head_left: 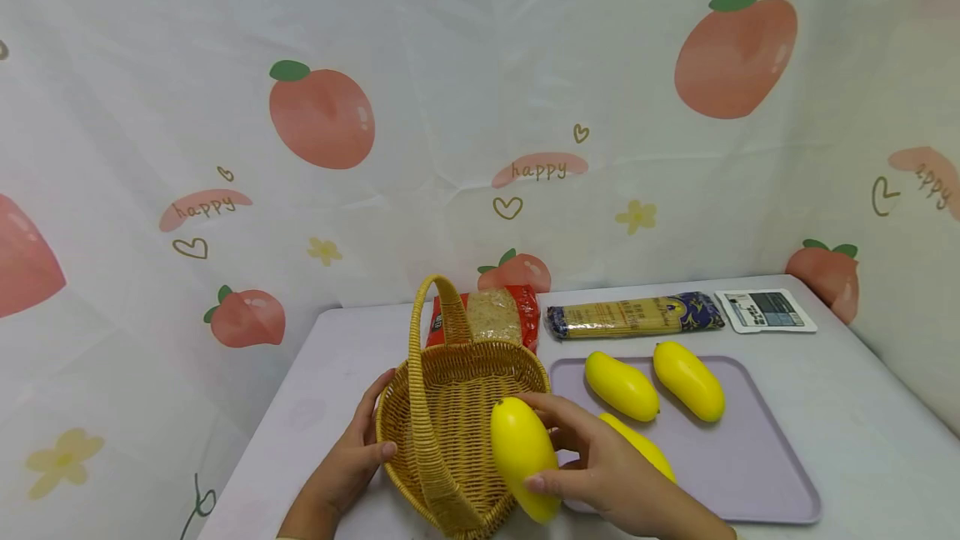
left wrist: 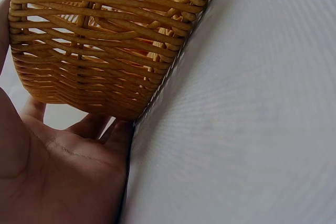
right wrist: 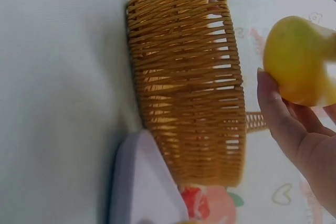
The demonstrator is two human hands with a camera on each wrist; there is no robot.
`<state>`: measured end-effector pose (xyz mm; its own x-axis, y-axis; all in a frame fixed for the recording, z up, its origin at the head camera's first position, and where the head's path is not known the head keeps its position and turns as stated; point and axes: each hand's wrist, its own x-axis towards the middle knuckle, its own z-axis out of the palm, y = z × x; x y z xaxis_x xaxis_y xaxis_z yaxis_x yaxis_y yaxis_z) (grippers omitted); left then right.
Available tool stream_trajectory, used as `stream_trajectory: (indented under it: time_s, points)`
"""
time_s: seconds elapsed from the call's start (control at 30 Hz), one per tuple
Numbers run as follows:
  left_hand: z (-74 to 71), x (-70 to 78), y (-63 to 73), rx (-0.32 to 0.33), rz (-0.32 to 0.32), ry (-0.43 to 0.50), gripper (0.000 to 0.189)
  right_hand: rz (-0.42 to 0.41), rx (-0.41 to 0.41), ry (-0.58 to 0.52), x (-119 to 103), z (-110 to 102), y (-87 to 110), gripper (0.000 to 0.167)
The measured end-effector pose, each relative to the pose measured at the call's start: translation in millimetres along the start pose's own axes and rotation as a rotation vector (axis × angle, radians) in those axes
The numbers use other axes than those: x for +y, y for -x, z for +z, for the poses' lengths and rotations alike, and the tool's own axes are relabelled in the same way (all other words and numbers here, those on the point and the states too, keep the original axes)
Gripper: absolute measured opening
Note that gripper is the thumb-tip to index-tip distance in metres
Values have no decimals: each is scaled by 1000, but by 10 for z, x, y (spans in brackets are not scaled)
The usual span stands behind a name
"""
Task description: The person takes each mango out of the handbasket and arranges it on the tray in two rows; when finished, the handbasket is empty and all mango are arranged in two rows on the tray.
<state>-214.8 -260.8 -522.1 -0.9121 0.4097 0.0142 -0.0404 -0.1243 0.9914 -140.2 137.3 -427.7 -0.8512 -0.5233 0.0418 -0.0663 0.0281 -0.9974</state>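
Observation:
A yellow mango (head_left: 521, 455) is held in my right hand (head_left: 603, 469), thumb on the near side and fingers on the far side. It is above the right part of a wicker basket (head_left: 457, 419) with a tall arched handle. In the right wrist view the mango (right wrist: 294, 59) is higher than the basket's rim and apart from the basket wall (right wrist: 186, 77). My left hand (head_left: 347, 461) grips the basket's left side, its thumb at the rim. The left wrist view shows that palm (left wrist: 68, 166) beside the woven wall (left wrist: 105, 40), fingers partly hidden behind it.
Right of the basket lies a lilac tray (head_left: 750, 473) bearing two mangoes at the back and a third mango (head_left: 652, 450) partly hidden by my right hand. Behind are a red food bag (head_left: 528, 315), a pack of noodles (head_left: 622, 319) and a flat white package (head_left: 765, 311).

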Motion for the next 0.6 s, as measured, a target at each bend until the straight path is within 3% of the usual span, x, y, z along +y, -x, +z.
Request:
stream_trajectory:
  time_s: [0.13,0.4,0.6]
  points:
    - [8,6,4,3,6,4,110,-7,-8,-19,47,-55,131,72]
    - [7,-12,0,-3,28,-12,106,-102,-10,32,173,-205,357,69]
    - [8,-13,8,1,26,-9,106,-81,12,14,221,-351,468,72]
